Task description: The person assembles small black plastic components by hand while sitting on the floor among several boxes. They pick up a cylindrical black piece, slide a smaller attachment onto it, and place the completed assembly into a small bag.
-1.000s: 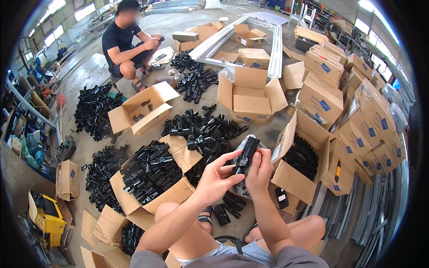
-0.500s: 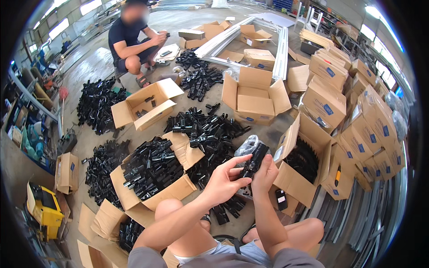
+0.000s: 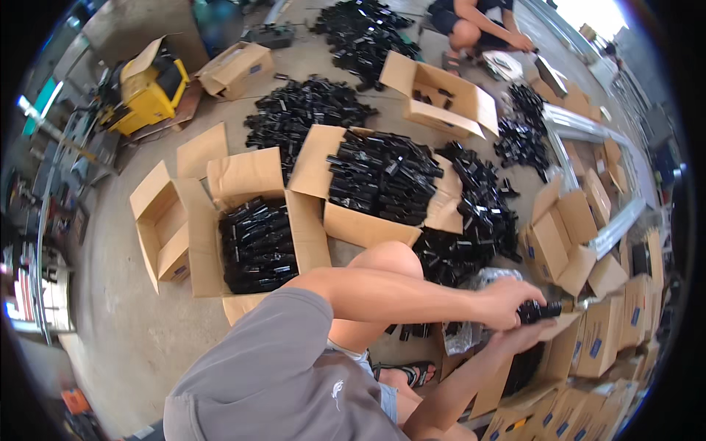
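Note:
A short black tubular fitting [image 3: 544, 310] is between my hands at the right. The fingers of my left hand [image 3: 504, 301] wrap round it from above. My right hand [image 3: 521, 336] is closed under it, partly hidden by my left wrist. Just behind my hands lies a clear plastic bag [image 3: 494, 276]. Beyond the bag, loose black fittings are heaped in a pile [image 3: 482, 209]. Below my hands, an open carton with dark parts [image 3: 521, 371] is partly covered by my right forearm.
At my left, an open carton [image 3: 312, 234] holds stacked black fittings; another filled carton [image 3: 360, 226] stands beyond it. A co-worker [image 3: 478, 29] crouches at the far right. More piles [image 3: 305, 110], a yellow machine [image 3: 151, 95] and stacked cartons [image 3: 599, 338] surround me.
My view has swung to the left, so the carton of stacked fittings now shows in full. My hands appear farther right, both still on the black fitting.

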Demonstrator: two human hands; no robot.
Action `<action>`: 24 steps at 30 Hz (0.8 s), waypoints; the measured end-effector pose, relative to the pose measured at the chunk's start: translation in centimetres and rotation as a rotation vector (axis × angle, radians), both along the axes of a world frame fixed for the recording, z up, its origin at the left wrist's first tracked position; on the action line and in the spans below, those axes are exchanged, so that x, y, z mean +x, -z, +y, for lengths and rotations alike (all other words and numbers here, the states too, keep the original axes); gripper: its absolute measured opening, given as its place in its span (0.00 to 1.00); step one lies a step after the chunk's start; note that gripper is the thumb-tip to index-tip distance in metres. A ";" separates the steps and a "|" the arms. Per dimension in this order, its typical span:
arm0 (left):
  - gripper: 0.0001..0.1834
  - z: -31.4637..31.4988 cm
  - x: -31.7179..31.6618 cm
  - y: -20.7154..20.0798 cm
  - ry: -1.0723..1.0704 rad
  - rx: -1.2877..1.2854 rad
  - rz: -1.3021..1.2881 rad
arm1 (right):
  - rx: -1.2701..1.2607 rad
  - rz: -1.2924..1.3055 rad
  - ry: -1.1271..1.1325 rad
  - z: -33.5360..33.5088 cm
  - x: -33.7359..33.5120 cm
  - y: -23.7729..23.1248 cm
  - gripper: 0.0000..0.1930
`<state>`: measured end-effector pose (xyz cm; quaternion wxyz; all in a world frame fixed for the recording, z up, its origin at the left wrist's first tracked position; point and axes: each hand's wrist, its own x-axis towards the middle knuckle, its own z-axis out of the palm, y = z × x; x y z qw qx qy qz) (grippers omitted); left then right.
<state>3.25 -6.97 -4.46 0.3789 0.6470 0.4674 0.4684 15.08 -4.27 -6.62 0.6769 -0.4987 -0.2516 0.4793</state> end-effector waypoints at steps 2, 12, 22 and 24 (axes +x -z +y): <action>0.31 -0.1 -1.2 -0.2 -0.114 0.099 0.067 | -0.069 0.038 -0.083 1.1 1.7 1.9 0.27; 0.29 3.2 -11.3 0.4 0.166 -0.521 0.909 | -0.446 0.145 -0.308 -0.7 7.9 14.1 0.18; 0.34 3.8 -11.2 0.0 0.254 -0.585 0.941 | -0.580 -0.074 -0.390 -1.8 8.5 20.3 0.16; 0.32 2.4 -14.1 -1.5 0.085 -0.441 0.776 | -0.586 -0.197 -0.390 -1.8 9.3 21.7 0.16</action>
